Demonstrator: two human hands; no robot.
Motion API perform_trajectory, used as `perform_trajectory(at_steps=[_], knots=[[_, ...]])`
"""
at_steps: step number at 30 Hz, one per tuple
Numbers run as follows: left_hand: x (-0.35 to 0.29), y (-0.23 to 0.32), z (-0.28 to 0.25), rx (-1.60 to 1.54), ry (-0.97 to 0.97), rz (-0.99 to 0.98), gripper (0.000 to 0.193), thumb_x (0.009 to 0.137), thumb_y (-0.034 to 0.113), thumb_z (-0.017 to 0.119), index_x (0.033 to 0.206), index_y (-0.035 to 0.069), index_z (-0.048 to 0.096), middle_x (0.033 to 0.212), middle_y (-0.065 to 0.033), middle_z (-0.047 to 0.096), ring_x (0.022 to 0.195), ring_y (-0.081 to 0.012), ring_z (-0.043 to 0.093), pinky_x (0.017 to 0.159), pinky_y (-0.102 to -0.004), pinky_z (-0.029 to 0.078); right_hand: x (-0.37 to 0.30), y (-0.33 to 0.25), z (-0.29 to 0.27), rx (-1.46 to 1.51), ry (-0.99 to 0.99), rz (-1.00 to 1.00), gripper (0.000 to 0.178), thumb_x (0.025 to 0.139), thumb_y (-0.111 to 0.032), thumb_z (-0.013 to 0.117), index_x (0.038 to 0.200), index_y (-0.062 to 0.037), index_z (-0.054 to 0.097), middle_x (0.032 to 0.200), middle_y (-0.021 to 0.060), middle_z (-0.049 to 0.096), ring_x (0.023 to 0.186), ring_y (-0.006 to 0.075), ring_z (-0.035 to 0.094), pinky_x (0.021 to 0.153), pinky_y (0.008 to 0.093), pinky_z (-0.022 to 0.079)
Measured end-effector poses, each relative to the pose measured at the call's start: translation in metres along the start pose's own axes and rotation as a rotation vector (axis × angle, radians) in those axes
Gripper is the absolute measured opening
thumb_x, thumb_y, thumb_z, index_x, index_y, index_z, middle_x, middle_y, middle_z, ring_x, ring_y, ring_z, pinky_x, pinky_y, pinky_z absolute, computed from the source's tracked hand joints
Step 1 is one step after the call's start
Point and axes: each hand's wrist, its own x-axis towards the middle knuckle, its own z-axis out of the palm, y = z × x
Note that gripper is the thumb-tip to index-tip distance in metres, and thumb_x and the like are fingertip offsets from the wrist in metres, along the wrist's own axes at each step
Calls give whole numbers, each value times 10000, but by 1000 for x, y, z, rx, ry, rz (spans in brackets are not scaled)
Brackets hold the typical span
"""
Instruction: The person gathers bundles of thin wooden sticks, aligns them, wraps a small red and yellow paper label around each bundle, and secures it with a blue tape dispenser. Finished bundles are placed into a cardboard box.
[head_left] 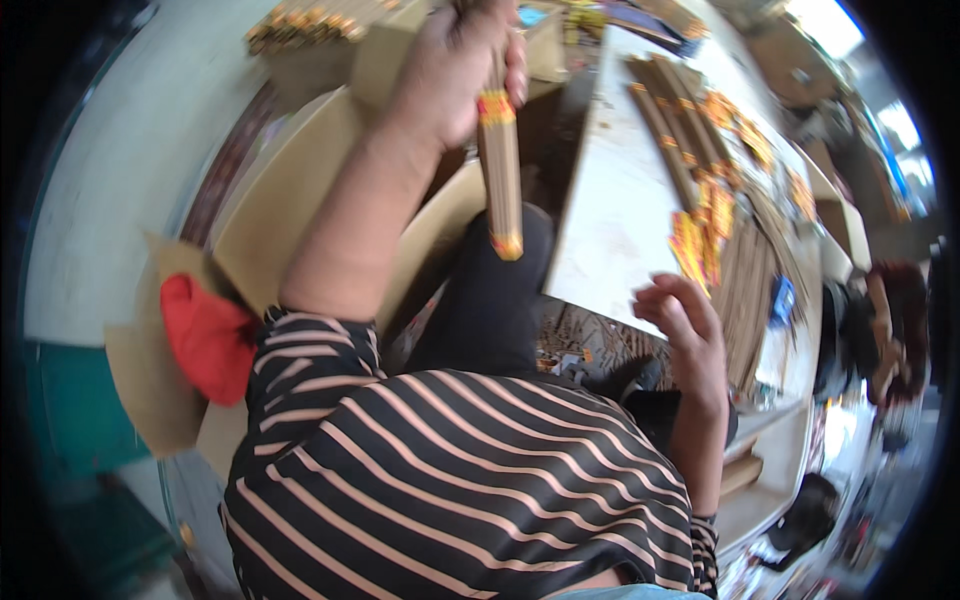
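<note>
My left hand [462, 70] is raised over an open cardboard box, fingers wrapped round a bundle of thin brown sticks [501, 180]. The bundle hangs nearly upright, with orange-and-yellow wrapping near the fingers and at its lower end. My right hand [688, 325] is by the near edge of the white table [620, 190], fingers loosely bent and apart, holding nothing I can see. Closest to it lie yellow-and-orange paper bands [700, 235] and a pile of loose brown sticks [745, 290].
Banded bundles of sticks [680, 120] lie across the table's far part. A blue object [782, 300] rests at its right. The large cardboard box [290, 190] stands left of my legs, with a red cloth [208, 335] over its flap. More bundles [300, 30] sit at the far left.
</note>
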Motion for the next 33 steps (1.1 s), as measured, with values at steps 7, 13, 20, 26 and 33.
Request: perform_trajectory(at_steps=[7, 13, 20, 26, 33], knots=[[-29, -17, -196, 654, 508, -220, 342, 898, 395, 510, 973, 63, 478, 696, -10, 500, 545, -86, 471, 496, -239, 438, 16, 7, 20, -210, -29, 142, 257, 885, -201, 565, 1014, 21, 545, 878, 88, 608, 818, 165, 587, 785, 293, 462], [-75, -120, -310, 755, 425, -727, 377, 869, 263, 540, 1136, 13, 449, 781, -41, 507, 664, -114, 485, 560, -266, 434, 45, -6, 43, -289, -42, 227, 346, 851, -269, 622, 1018, 27, 557, 895, 86, 620, 845, 143, 569, 794, 259, 433], [-116, -237, -352, 1197, 162, -866, 312, 849, 189, 557, 1096, 0, 540, 1016, -130, 628, 916, -212, 567, 809, -366, 426, 65, 3, 54, -337, -35, 345, 354, 855, -270, 616, 1020, 36, 545, 886, 85, 608, 830, 142, 565, 768, 256, 445], [-167, -316, -393, 1022, 258, -885, 304, 880, 163, 447, 1139, 38, 545, 1109, -210, 572, 1005, -294, 557, 880, -381, 414, 79, 10, 52, -405, -35, 386, 319, 868, -248, 603, 1004, 36, 547, 882, 79, 607, 835, 140, 562, 784, 259, 440], [-202, -316, -381, 1258, 9, -1117, 336, 850, 209, 478, 1140, 52, 546, 1157, -232, 535, 1073, -375, 519, 916, -412, 427, 84, 16, 49, -428, -4, 430, 308, 873, -242, 597, 999, 36, 551, 881, 77, 608, 833, 139, 562, 787, 258, 436]])
